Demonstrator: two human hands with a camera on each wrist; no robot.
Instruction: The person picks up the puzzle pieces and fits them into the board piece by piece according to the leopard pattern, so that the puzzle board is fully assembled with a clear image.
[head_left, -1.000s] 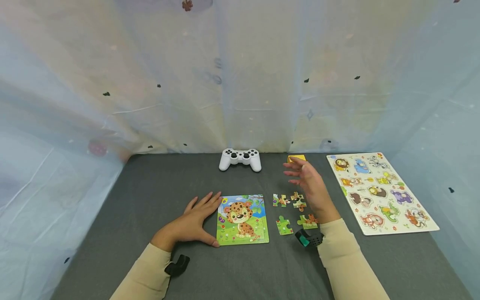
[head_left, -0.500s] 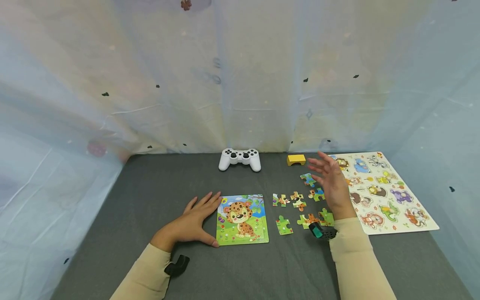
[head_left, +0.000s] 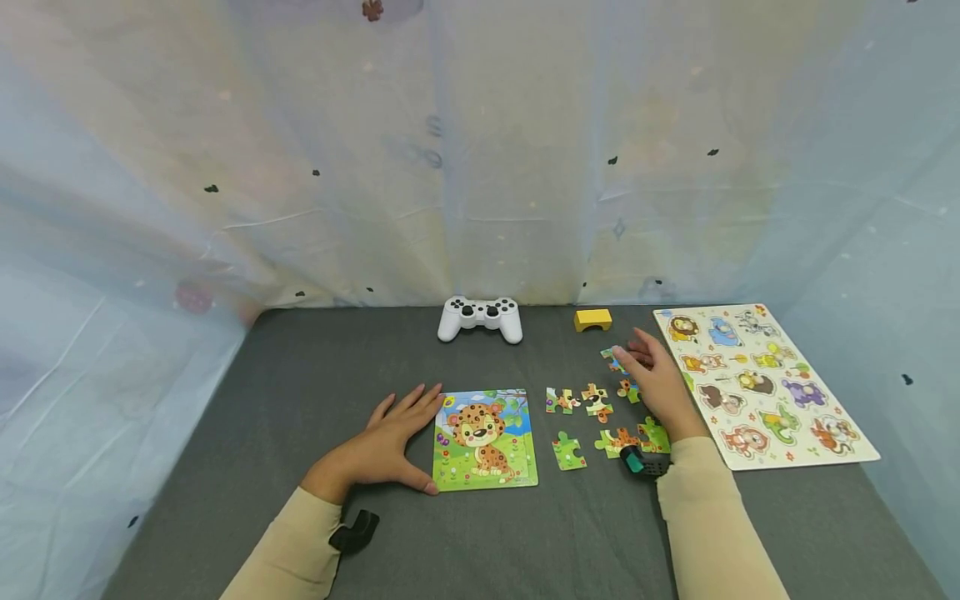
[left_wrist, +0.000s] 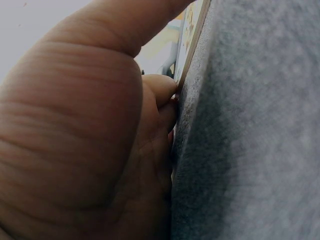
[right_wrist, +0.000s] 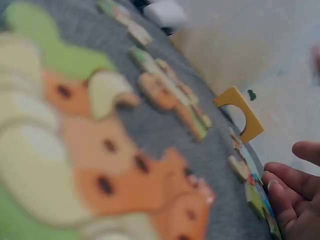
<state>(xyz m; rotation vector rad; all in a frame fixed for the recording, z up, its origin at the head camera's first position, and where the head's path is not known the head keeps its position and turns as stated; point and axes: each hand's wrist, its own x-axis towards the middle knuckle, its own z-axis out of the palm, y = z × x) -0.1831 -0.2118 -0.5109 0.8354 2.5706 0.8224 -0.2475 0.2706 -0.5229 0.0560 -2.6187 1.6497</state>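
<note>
A left hand [head_left: 397,435] rests spread at the leopard puzzle's [head_left: 487,442] nine o'clock; at two, a right hand [head_left: 662,383], gripping or not I can't tell, apparently sorts a blue piece [head_left: 612,364], needing a light pinch.

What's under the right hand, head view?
Partly covered by the right hand: a blue puzzle piece and an orange-and-blue piece. Their hidden portions, and anything wholly beneath the hand, can't be seen.
</note>
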